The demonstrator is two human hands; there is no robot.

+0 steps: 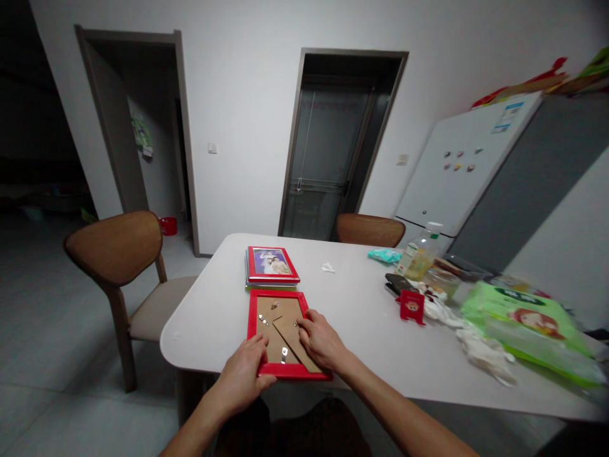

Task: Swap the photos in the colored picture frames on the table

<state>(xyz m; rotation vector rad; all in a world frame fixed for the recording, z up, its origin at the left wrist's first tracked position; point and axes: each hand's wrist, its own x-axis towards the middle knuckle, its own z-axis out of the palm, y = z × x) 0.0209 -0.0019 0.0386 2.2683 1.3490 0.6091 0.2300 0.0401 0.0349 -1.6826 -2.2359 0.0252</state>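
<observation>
A red picture frame (252,317) lies face down near the table's front edge, its brown backing board (276,339) with metal clips and a slanted stand facing up. My left hand (243,371) rests on the frame's lower left corner, thumb on the bottom edge and fingers on the left side. On the frame's right side is my right hand (320,336), its fingers bent and thumb and forefinger close together at a clip by the right edge. Just behind lies a stack of frames, the top one a red frame (291,277) with a photo facing up.
On the white table (352,317), a crumpled tissue (328,268) lies behind my right hand. To the right are a red card stand (412,306), a bottle (419,254), tissues and a green wipes pack (528,317). Two wooden chairs stand at the left and back.
</observation>
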